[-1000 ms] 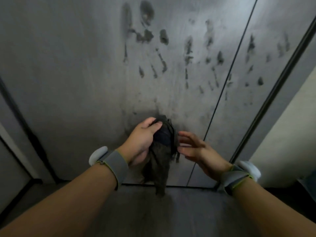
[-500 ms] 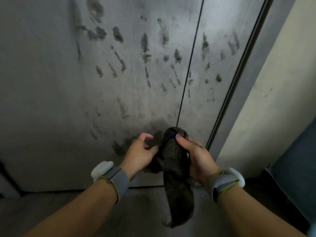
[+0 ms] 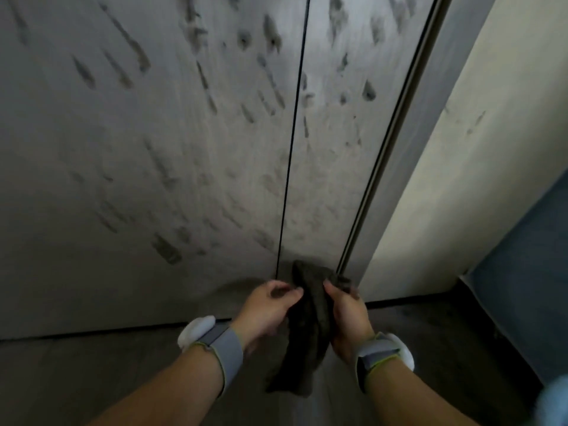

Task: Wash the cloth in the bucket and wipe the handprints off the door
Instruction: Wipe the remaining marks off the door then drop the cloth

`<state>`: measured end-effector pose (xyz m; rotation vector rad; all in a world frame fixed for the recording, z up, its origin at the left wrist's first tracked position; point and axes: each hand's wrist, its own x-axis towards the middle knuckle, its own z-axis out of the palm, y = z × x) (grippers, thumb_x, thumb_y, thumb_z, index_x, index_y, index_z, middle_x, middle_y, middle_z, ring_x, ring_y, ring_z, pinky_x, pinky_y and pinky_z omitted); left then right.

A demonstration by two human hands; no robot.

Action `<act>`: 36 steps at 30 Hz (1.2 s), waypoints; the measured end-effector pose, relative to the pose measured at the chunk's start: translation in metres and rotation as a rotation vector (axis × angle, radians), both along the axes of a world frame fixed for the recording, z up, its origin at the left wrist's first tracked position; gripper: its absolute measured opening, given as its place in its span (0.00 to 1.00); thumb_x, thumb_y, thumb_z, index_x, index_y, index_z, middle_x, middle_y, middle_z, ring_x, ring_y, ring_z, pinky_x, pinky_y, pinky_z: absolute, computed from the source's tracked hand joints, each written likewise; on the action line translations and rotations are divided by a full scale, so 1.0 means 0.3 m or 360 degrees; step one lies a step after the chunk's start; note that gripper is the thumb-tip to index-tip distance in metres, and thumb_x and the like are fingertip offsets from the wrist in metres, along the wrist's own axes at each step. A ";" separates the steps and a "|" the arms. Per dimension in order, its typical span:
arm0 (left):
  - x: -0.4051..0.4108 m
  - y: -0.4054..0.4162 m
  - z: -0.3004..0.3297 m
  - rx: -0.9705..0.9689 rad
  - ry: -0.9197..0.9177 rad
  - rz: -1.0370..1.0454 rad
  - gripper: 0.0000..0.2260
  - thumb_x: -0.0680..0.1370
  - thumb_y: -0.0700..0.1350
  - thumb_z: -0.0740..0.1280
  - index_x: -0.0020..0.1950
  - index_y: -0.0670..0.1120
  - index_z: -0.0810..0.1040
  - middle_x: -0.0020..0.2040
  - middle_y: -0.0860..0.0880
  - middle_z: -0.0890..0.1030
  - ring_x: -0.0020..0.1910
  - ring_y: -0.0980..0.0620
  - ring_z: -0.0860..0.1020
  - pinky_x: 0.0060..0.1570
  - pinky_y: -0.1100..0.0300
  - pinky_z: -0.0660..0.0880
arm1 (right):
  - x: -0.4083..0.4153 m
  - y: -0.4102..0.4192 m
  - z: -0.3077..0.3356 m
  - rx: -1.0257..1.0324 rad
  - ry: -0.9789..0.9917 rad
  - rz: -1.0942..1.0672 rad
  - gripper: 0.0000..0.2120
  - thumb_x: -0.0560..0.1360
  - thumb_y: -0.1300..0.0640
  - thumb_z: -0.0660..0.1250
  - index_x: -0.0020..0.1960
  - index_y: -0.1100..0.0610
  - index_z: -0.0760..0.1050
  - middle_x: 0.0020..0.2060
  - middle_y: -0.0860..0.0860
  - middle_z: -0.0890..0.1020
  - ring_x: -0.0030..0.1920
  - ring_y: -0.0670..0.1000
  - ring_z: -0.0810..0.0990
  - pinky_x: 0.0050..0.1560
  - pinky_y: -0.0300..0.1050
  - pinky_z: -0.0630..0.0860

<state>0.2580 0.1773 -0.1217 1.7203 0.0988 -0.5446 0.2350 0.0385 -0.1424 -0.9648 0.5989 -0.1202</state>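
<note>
A dark, limp cloth [image 3: 310, 327] hangs between my two hands, low in front of the grey metal door [image 3: 153, 179]. My right hand [image 3: 347, 318] grips the cloth's upper part, thumb over its front. My left hand [image 3: 267, 309] has its fingers curled at the cloth's left edge and pinches it. Dark handprints and finger smears [image 3: 270, 35] cover both door panels either side of the centre seam [image 3: 292, 149]. No bucket is in view.
The door frame [image 3: 408, 179] runs up the right side, with a pale wall [image 3: 476, 149] beyond it. A dark blue surface [image 3: 528, 272] stands at the far right. A light blue blur [image 3: 553, 401] sits at the bottom right corner. Grey floor [image 3: 92, 379] lies below.
The cloth passed from my left hand into my right, and both now hold it. My view swung right and down, so the prints slid left and upward.
</note>
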 end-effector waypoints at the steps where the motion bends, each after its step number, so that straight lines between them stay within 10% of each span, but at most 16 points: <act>1: -0.019 -0.015 -0.022 0.0039 0.0095 -0.0094 0.12 0.77 0.53 0.68 0.57 0.49 0.77 0.47 0.48 0.80 0.40 0.51 0.76 0.37 0.60 0.73 | 0.018 -0.030 -0.030 0.0001 0.0042 -0.0116 0.18 0.78 0.64 0.63 0.66 0.68 0.69 0.58 0.69 0.77 0.58 0.67 0.78 0.63 0.64 0.72; 8: 0.006 0.060 -0.047 0.0149 0.0195 -0.0116 0.04 0.81 0.44 0.62 0.54 0.48 0.75 0.49 0.47 0.78 0.39 0.51 0.78 0.37 0.58 0.74 | 0.165 -0.094 -0.155 -0.0135 0.0180 -0.0488 0.29 0.76 0.60 0.67 0.73 0.47 0.60 0.65 0.59 0.74 0.62 0.61 0.75 0.66 0.60 0.70; 13: 0.047 0.222 -0.005 0.0294 0.0082 0.0144 0.05 0.80 0.40 0.64 0.46 0.45 0.79 0.42 0.44 0.81 0.31 0.51 0.80 0.28 0.63 0.75 | 0.259 0.114 -0.117 -0.0714 0.0219 -0.0507 0.26 0.73 0.69 0.63 0.70 0.59 0.62 0.65 0.62 0.70 0.63 0.58 0.72 0.66 0.41 0.63; 21: 0.046 0.290 0.051 0.0467 -0.0136 0.0161 0.05 0.79 0.40 0.65 0.48 0.46 0.80 0.43 0.43 0.83 0.38 0.48 0.82 0.41 0.56 0.78 | 0.239 0.263 -0.096 -0.0624 0.0111 0.0007 0.20 0.73 0.68 0.64 0.61 0.55 0.64 0.52 0.57 0.76 0.55 0.58 0.76 0.59 0.47 0.71; 27: 0.092 0.321 0.077 0.0788 -0.0829 -0.0083 0.04 0.78 0.43 0.67 0.49 0.51 0.79 0.43 0.53 0.82 0.45 0.51 0.80 0.48 0.58 0.76 | 0.264 0.060 -0.096 -0.0587 0.0335 -0.0668 0.23 0.76 0.67 0.60 0.71 0.61 0.61 0.53 0.53 0.73 0.53 0.50 0.69 0.61 0.44 0.65; 36: 0.141 0.317 0.211 0.1700 -0.2349 -0.0312 0.20 0.72 0.44 0.68 0.64 0.47 0.78 0.69 0.45 0.73 0.73 0.44 0.67 0.69 0.40 0.62 | 0.245 0.057 -0.040 -0.0877 -0.0034 -0.0359 0.17 0.73 0.68 0.66 0.58 0.54 0.66 0.53 0.58 0.78 0.57 0.59 0.77 0.64 0.58 0.72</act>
